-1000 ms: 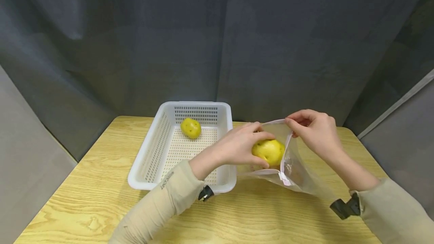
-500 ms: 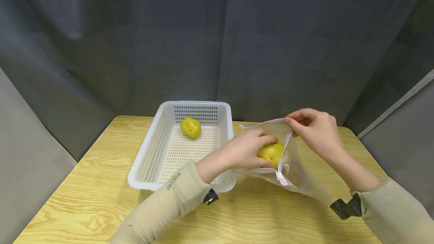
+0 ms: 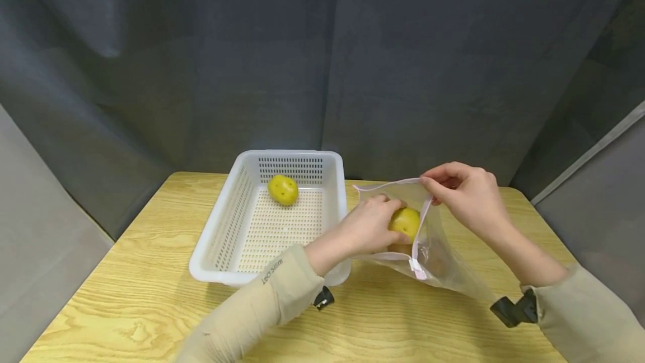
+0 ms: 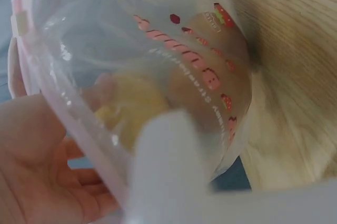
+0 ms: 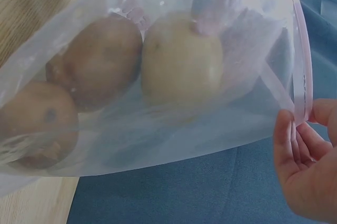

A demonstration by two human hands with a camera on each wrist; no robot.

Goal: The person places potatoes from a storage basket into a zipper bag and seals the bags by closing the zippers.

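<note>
My left hand (image 3: 370, 226) reaches into the mouth of a translucent zip bag (image 3: 448, 276) and grips a yellow potato (image 3: 406, 224). At the bag's upper edge my right hand (image 3: 468, 195) pinches the pink-lined rim between thumb and fingers, keeping the mouth spread. A slider (image 3: 417, 269) sits at the near corner of the zip. Through the plastic in the right wrist view, two brown potatoes (image 5: 108, 61) lie deeper in the bag beside the yellow one (image 5: 181, 63). Red strawberry prints (image 4: 200, 61) mark the bag in the left wrist view.
Left of the bag stands a white perforated basket (image 3: 221, 277), one yellow potato (image 3: 283, 190) inside near its back. My left forearm crosses over the basket's front right corner. Both sit on a wooden table (image 3: 126, 296), with a dark curtain (image 3: 262, 71) hanging behind.
My left hand has moved right, carrying the yellow potato further into the bag. The far left corner of the bag's mouth has come into view. My right hand stays nearly still.
</note>
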